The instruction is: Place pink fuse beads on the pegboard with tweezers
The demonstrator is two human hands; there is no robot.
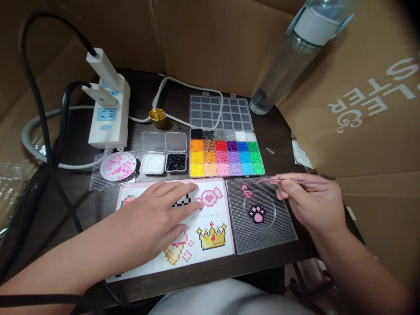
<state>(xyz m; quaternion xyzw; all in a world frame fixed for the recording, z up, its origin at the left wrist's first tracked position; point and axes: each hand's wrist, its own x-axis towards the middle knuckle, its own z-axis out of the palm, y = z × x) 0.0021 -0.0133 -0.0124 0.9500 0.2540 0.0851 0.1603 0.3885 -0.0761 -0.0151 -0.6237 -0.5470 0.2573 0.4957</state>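
My left hand [157,218] lies flat, fingers spread, on a pattern sheet [210,218] with pixel pictures of a candy, a crown and a cupcake. My right hand [311,201] pinches thin pink tweezers [288,180], whose tip points left above a clear pegboard [262,214]. On the pegboard sit a few pink beads [246,190] and a pink-and-black paw shape [257,214]. Just behind stands an open bead box [226,157] of many colours.
Small trays of white beads [152,163] and black beads [176,162], a round dish of pink beads [118,166], a power strip [110,113] with cables, a gold cap [158,116] and a clear bottle [288,57] stand behind. Cardboard walls surround the dark table.
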